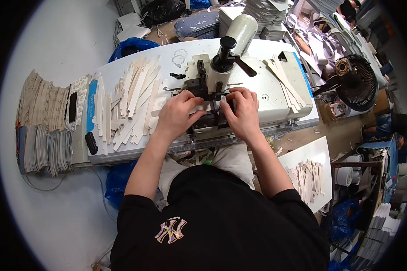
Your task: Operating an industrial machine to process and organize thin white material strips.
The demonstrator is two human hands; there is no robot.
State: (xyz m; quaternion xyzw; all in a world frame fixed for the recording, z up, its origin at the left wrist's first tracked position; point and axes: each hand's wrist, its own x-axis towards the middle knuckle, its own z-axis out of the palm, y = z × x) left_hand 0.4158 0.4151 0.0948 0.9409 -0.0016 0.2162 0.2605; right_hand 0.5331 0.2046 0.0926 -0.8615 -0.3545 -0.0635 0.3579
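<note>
At the head of a white sewing-type machine (216, 82), both hands sit close together over its dark work plate. My left hand (182, 114) is bent with thumb and fingers closing in from the left, and a thin pale strip (207, 107) shows at their tips. Opposite it, my right hand (242, 112) is curled beside the needle area, its thumb and forefinger drawn together. Whatever lies between those right fingertips is hidden. A black knob (228, 43) tops the machine's post, above a dark lever (247, 68).
Many loose pale strips (133, 101) are spread left of the machine. More strips (285, 85) lie on its right end, and others (306, 180) on a low white board. Stacked fabric pieces (45, 147) and a phone (72, 107) are far left. A black fan (358, 82) stands right.
</note>
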